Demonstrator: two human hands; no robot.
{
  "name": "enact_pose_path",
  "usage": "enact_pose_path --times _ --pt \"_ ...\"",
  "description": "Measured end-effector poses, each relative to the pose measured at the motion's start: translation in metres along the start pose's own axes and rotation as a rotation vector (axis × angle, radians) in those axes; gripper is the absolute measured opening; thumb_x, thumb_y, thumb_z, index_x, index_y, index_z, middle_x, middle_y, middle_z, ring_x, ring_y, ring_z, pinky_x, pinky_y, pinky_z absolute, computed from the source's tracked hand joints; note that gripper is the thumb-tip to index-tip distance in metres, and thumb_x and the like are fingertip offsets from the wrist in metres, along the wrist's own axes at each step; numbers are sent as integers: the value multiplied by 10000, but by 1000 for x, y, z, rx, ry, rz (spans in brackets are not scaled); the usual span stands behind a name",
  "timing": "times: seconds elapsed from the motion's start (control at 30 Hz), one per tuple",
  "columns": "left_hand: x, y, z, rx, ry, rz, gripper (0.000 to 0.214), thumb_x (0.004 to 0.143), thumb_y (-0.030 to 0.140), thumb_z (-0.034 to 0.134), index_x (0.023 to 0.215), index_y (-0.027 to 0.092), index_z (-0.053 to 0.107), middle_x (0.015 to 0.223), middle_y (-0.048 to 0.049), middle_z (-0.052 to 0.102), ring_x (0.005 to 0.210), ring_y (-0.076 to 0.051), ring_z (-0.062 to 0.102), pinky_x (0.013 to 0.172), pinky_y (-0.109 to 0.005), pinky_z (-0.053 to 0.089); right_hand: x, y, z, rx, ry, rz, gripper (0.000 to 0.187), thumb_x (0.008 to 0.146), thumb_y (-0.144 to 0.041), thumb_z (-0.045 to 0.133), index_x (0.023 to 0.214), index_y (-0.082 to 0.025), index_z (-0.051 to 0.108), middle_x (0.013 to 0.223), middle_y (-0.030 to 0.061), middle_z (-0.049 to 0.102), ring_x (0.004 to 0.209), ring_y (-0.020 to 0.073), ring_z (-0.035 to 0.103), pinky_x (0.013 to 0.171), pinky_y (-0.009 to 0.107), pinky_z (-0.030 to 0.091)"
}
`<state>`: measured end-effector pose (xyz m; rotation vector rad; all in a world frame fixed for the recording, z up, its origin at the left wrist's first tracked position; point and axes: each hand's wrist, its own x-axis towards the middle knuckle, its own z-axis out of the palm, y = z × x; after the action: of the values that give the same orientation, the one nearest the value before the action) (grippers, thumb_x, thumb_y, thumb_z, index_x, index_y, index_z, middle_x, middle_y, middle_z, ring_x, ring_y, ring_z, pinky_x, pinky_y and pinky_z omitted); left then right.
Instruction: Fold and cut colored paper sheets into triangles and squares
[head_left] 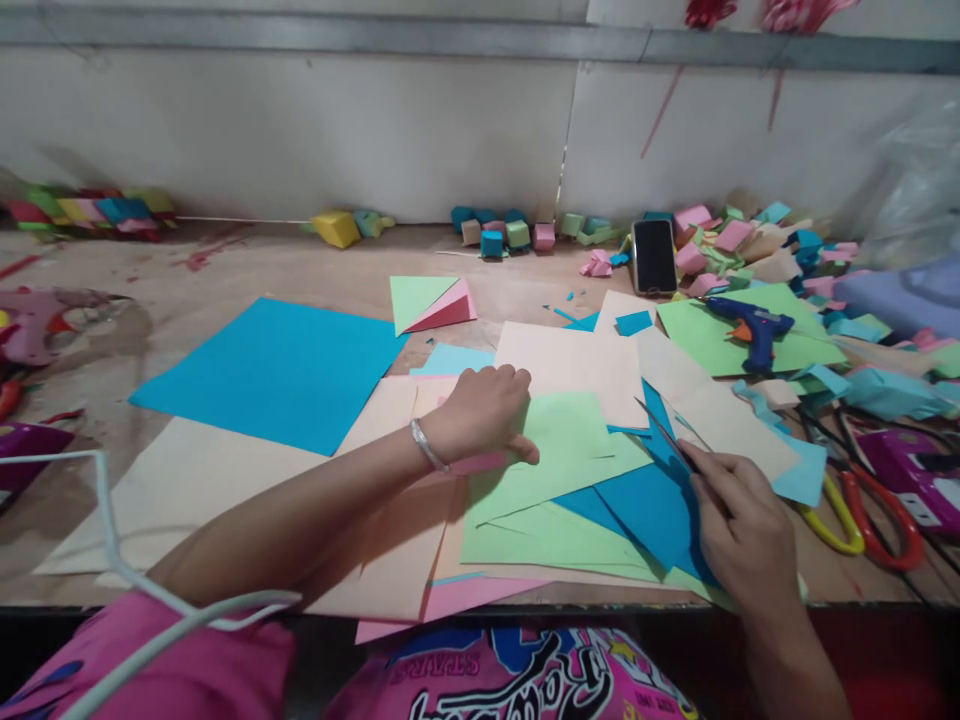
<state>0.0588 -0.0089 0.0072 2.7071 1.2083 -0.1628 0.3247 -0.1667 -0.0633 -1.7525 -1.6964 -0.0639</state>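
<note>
White cable [161, 638] is seen crossing a pink sleeve [232, 672] by the left part of the worktop's [262, 262] front edge. Near that edge's middle, green paper [559, 440] is laid over other sheets and overlapped by the left hand [484, 412], thumb held out, fingers curled; whether anything is pinched cannot be told. Apparent scissors [666, 437] are gripped in the right hand's [742, 520] closed fingers, tip aimed toward the back edge. Paper cutting is probably in hand; any further cut would call for a steadied sheet.

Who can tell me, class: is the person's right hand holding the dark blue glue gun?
No, the dark blue glue gun lies on a green sheet, while the right hand grips a pointed metal tool.
</note>
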Motion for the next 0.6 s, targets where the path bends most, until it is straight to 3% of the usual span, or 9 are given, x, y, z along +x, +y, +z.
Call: enact_pose_path --times 0.17,0.3,0.43,0.6 --pt "11 2 -11 -150 -194 12 485 581 511 848 697 194 501 600 9 524 518 -133 448 484 -253 266 1 0 0 25 -4 23 352 959 -248 467 1274 -232 624 973 73 603 915 211 596 786 337 451" --pt "8 8 -13 -253 -282 115 448 623 417 820 559 190 439 514 41 467 455 -95 380 462 -249 235 1 0 -1 56 13 44 355 954 -248 479 1277 -237 625 983 72 610 921 207 604 795 338 464" --pt "-5 22 -9 -232 -209 168 371 642 381 807 652 203 482 618 19 549 538 -125 467 483 -250 272 2 -2 -2 56 75 76 353 951 -249 489 1272 -230 635 996 75 618 941 210 605 825 344 470" --pt "-26 38 4 -208 -176 248 389 655 227 715 991 190 522 855 -53 649 740 -214 592 555 -283 356 2 -4 -4 47 123 118 364 950 -254 488 1287 -251 626 1024 83 621 965 222 609 825 362 483"
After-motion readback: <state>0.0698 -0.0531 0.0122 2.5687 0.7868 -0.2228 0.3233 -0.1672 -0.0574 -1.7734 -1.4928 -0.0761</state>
